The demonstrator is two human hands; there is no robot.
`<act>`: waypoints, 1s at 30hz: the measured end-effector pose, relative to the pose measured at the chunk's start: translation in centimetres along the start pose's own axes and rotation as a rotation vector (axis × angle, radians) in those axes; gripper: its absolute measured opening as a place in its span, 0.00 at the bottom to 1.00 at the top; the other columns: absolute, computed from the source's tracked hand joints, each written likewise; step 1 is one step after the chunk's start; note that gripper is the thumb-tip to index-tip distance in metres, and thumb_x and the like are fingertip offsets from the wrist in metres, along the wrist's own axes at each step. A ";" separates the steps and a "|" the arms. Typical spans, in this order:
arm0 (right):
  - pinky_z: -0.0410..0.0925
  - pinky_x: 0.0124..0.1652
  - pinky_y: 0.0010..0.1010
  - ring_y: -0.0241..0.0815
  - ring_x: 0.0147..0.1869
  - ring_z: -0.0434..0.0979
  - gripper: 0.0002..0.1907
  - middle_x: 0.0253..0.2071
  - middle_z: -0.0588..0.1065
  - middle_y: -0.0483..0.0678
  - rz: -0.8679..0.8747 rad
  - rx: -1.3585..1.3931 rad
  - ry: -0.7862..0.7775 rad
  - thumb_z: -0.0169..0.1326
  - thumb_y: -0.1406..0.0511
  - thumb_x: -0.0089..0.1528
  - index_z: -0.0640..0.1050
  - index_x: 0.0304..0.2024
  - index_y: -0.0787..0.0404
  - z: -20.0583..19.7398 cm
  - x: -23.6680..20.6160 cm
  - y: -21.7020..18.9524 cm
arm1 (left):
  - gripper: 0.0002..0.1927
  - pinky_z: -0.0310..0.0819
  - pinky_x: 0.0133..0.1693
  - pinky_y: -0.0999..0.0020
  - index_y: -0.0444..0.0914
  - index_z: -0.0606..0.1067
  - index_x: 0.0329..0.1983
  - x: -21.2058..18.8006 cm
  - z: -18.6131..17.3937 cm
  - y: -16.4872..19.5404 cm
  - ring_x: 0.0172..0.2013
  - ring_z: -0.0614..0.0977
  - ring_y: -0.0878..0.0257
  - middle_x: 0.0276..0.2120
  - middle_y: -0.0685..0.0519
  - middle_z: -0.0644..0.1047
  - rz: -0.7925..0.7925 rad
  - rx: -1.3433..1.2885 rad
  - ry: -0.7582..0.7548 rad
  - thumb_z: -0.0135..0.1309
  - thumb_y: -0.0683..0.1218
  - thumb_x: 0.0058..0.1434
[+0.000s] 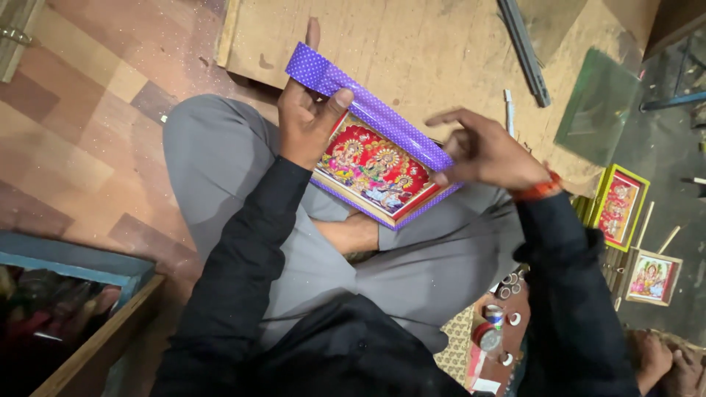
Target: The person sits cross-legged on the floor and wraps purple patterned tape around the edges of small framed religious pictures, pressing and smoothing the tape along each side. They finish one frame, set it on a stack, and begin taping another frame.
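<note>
My left hand [309, 121] grips closed on the upper-left end of the purple dotted frame [371, 110], mid-frame over my lap. Right hand [489, 154] pinches its lower-right end. Green frame [619, 206] at right edge.

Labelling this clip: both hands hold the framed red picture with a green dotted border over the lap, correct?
Not quite: the border is purple with white dots, not green. The head view shows the left hand and right hand holding the framed red picture over the lap, as you said.
</note>
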State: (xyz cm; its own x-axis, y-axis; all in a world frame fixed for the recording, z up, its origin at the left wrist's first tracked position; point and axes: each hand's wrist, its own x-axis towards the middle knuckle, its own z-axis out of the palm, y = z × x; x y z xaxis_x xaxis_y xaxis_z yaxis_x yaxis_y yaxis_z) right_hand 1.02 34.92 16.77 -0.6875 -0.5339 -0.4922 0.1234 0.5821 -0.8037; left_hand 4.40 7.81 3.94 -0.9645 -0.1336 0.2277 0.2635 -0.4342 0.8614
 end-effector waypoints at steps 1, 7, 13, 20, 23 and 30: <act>0.67 0.36 0.23 0.30 0.36 0.74 0.39 0.30 0.74 0.43 -0.036 -0.034 -0.003 0.68 0.75 0.49 0.70 0.63 0.62 0.3 1.3 -0.5 | 0.46 0.72 0.49 0.76 0.37 0.47 0.83 -0.1 0.2 0.2 0.41 0.73 0.71 0.40 0.59 0.72 -0.020 -0.019 0.002 0.63 0.48 0.73; 0.64 0.28 0.23 0.28 0.28 0.73 0.24 0.25 0.74 0.40 -0.336 -0.102 0.158 0.71 0.67 0.54 0.76 0.50 0.64 4.6 10.6 -4.0 | 0.42 0.69 0.46 0.77 0.36 0.50 0.84 -0.1 0.4 1.2 0.39 0.70 0.72 0.38 0.59 0.70 -0.107 -0.065 0.056 0.55 0.53 0.75; 0.64 0.29 0.22 0.26 0.29 0.70 0.19 0.25 0.74 0.41 -0.245 -0.250 0.232 0.68 0.55 0.61 0.80 0.34 0.64 4.3 8.3 -3.9 | 0.45 0.69 0.54 0.78 0.35 0.47 0.83 0.1 -0.6 1.3 0.44 0.72 0.71 0.46 0.59 0.72 -0.031 -0.086 -0.021 0.59 0.51 0.73; 0.69 0.31 0.22 0.26 0.30 0.74 0.11 0.27 0.79 0.42 -0.068 -0.024 0.200 0.64 0.62 0.61 0.83 0.35 0.65 1.2 2.6 -2.2 | 0.59 0.75 0.53 0.70 0.37 0.41 0.84 1.6 1.0 1.7 0.43 0.75 0.68 0.43 0.58 0.71 -0.009 -0.220 -0.052 0.71 0.39 0.62; 0.70 0.31 0.23 0.27 0.31 0.75 0.11 0.28 0.80 0.43 -0.199 -0.134 0.360 0.66 0.62 0.61 0.84 0.36 0.65 -0.1 2.9 -3.8 | 0.56 0.75 0.54 0.70 0.37 0.43 0.84 4.3 1.4 2.6 0.42 0.76 0.67 0.42 0.56 0.74 0.124 0.001 -0.015 0.70 0.39 0.65; 0.71 0.32 0.26 0.31 0.30 0.78 0.12 0.28 0.80 0.46 -0.401 -0.420 0.507 0.69 0.63 0.60 0.84 0.35 0.67 -2.0 8.4 -5.0 | 0.55 0.70 0.57 0.72 0.37 0.41 0.82 8.2 1.7 2.4 0.49 0.73 0.69 0.53 0.58 0.71 0.147 -0.205 0.165 0.66 0.38 0.63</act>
State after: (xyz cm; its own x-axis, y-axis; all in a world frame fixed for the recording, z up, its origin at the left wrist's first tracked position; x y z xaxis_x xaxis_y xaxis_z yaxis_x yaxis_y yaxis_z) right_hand -6.78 28.74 17.26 -0.8788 -0.4657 0.1045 -0.4167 0.6418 -0.6438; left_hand -2.92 7.18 8.63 -0.9045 -0.3439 0.2522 0.4142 -0.5678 0.7114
